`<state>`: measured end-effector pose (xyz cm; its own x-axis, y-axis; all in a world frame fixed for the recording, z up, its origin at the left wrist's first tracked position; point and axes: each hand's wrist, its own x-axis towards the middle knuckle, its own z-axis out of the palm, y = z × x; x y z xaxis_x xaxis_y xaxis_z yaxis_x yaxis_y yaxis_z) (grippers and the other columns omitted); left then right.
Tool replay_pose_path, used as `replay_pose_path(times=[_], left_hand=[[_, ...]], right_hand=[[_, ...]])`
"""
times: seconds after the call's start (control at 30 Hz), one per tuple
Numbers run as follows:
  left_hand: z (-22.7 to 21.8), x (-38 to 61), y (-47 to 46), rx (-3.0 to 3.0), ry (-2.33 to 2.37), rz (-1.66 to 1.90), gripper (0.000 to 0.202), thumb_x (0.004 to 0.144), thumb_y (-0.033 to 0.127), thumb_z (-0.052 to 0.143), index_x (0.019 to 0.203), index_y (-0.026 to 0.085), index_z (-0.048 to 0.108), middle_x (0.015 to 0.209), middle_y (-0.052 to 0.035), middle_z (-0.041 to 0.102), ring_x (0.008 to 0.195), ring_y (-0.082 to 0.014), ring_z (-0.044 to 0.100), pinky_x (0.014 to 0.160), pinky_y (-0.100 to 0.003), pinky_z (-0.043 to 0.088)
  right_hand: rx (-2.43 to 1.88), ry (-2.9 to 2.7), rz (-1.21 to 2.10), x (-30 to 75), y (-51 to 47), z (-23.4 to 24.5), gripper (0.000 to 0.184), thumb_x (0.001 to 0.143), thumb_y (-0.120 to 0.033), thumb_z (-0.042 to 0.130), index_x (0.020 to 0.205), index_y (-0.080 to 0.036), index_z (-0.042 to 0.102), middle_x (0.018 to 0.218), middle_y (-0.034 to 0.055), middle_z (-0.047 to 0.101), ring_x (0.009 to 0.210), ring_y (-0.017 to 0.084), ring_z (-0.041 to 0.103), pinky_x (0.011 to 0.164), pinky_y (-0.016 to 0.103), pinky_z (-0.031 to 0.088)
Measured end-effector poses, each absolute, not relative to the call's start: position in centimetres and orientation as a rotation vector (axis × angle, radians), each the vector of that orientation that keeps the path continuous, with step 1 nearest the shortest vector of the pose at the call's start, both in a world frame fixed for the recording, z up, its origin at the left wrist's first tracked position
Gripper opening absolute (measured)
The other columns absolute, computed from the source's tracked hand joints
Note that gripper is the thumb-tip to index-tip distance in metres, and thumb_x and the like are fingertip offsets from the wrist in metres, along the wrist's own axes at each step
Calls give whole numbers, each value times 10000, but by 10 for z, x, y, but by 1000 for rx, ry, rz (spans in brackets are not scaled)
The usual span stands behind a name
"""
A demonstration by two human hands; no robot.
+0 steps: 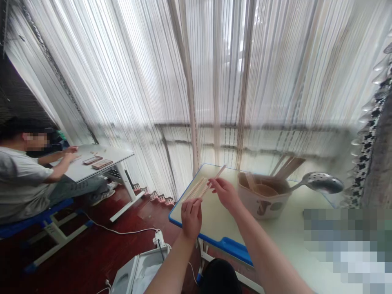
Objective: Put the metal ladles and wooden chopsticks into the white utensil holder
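Note:
Over the pale table, my right hand (225, 192) pinches a light wooden chopstick (221, 171) between thumb and fingers. The stick slants down toward my left hand (191, 217), whose curled fingers close at the near ends of the sticks. Several more chopsticks (196, 188) lie side by side on the tabletop, just beyond my left fingers. Right of my right hand stands a light plastic utensil holder (266, 204). Wooden utensils and a metal slotted spoon (323, 182) stick out of it.
The table (217, 222) has a blue edge, and a sheer curtain (208, 102) hangs behind it. At left, a seated person (24, 175) works at another table (119, 154) with small boxes. An open box (139, 269) and a power strip (158, 239) are below.

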<state>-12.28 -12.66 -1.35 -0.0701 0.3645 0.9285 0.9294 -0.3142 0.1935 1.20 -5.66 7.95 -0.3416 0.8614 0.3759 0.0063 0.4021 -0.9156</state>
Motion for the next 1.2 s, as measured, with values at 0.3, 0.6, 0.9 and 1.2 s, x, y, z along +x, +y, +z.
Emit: replay_pose_path(times=[0.3,0.6,0.9,1.2], left_hand=[[70,-50,-77,-1650,-1420,-1702,163,847,190,502,983,166,587,836,-53,615,764,-145,551,740,-301,459],[119,-3,-36,-1952,-1406,-1874,129,813,184,519,854,186,641,787,-17,632,658,-100,534,641,-231,443],[94,0,-3,-1998,-1581,-1882,121,756,150,542,820,182,639,774,-5,643,634,-99,527,620,-233,436],[89,-11,16,-2278,-1530,-1863,154,774,240,563,886,199,661,810,-21,667,689,-116,560,597,-237,418]], right_hand=[[-731,-1871,678,79,-51,180,290,777,-451,546,837,-201,679,732,25,676,679,155,620,632,269,472],[-725,-1694,404,125,-30,202,192,777,-345,576,861,-206,677,794,25,689,740,155,633,706,269,482],[-780,-1715,504,133,2,172,211,781,-361,560,855,-207,683,776,25,693,705,158,630,671,274,488],[-916,-1757,431,133,24,160,127,753,-301,578,793,-228,674,746,0,688,673,151,617,660,280,473]])
